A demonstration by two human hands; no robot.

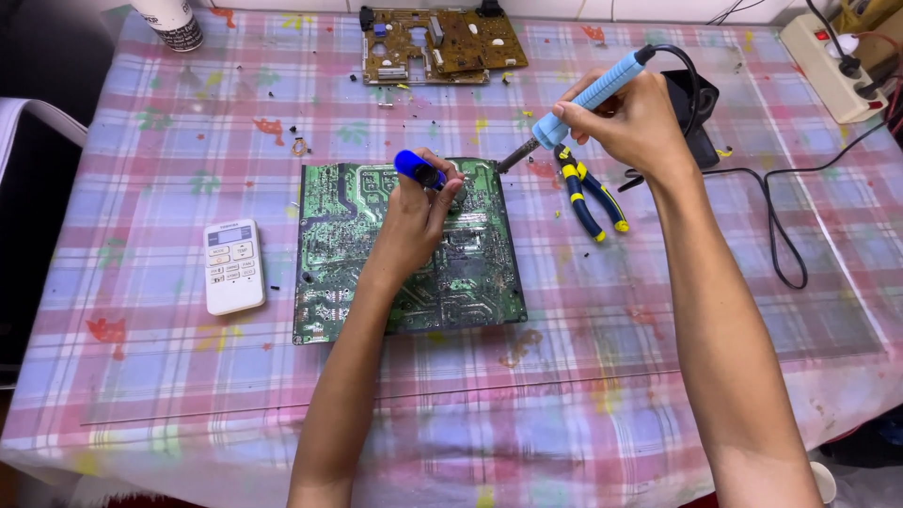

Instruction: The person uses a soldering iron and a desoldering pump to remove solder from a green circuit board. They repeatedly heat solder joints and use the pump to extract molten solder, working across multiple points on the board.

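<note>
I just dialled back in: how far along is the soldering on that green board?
Done: green circuit board lies solder-side up; pliers set aside. In hand: right hand aims the soldering iron at its top edge; left hand holds a blue tool there. Joints finished or left: cannot tell.

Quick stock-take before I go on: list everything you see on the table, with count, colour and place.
Green circuit board: 1, green, table centre.
Brown circuit board: 1, brown, far edge.
Remote control: 1, white, left of green board.
Pliers: 1, blue-yellow handles, right of green board.
Power strip: 1, cream, far right corner.
Black cable: 1, right side.
Cup: 1, white, far left.
Soldering iron: 1, light blue handle, in right hand.
Blue tool: 1, in left hand.
Left hand: over green board.
Right hand: above pliers.
</note>
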